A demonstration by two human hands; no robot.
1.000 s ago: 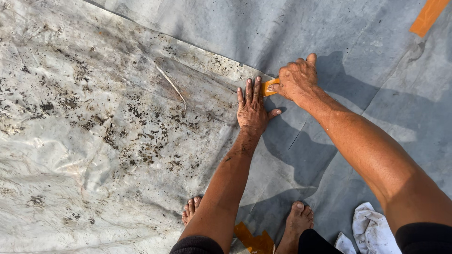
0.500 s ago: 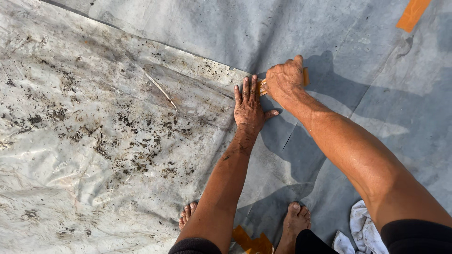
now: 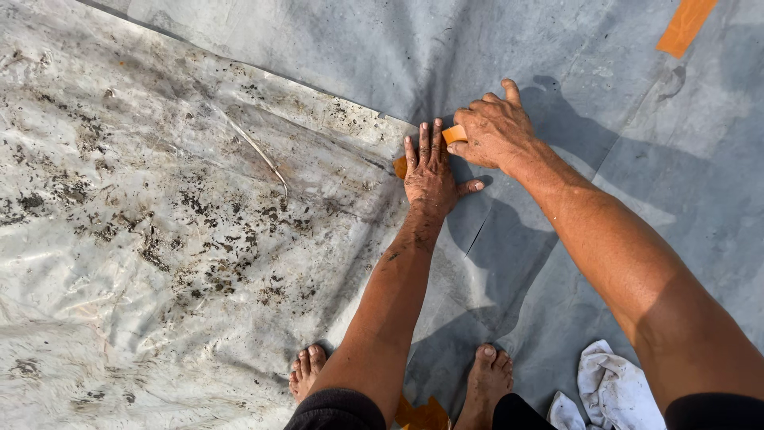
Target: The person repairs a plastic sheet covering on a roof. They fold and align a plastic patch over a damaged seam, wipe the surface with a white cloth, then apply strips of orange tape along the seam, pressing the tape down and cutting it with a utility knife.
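The left hand (image 3: 430, 177) lies flat on the grey sheet (image 3: 334, 56), fingers open and spread, pressing on an orange tape (image 3: 455, 134). The tape peeks out at the hand's 9 and 1 o'clock. The right hand (image 3: 495, 127) sits at 2 o'clock from the left hand, fingers curled shut on the tape's end. A dirty clear sheet (image 3: 143, 239) lies at 9 o'clock. A white rag (image 3: 613, 386) lies at 5 o'clock.

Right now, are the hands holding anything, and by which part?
The right hand pinches one end of an orange tape strip; the left hand presses flat on it, gripping nothing, over the grey sheet.
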